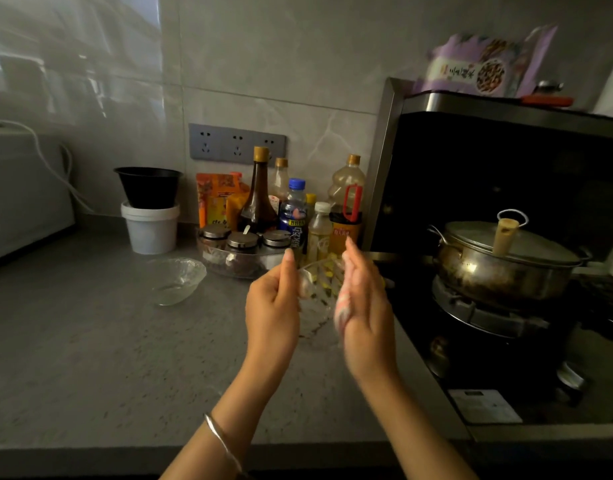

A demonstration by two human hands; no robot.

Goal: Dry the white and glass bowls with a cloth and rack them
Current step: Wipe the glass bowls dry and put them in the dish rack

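Note:
I hold a clear glass bowl tilted on edge above the grey counter, between both hands. My left hand grips its left rim with the thumb up. My right hand presses a pink and white cloth against the bowl's right side; the hand is blurred. A second glass bowl sits upright on the counter to the left, apart from my hands. No white bowl and no rack are in view.
Bottles and seasoning jars stand behind my hands against the wall. A white tub with a black bowl on top is at the back left. A lidded steel pot sits on the stove at right.

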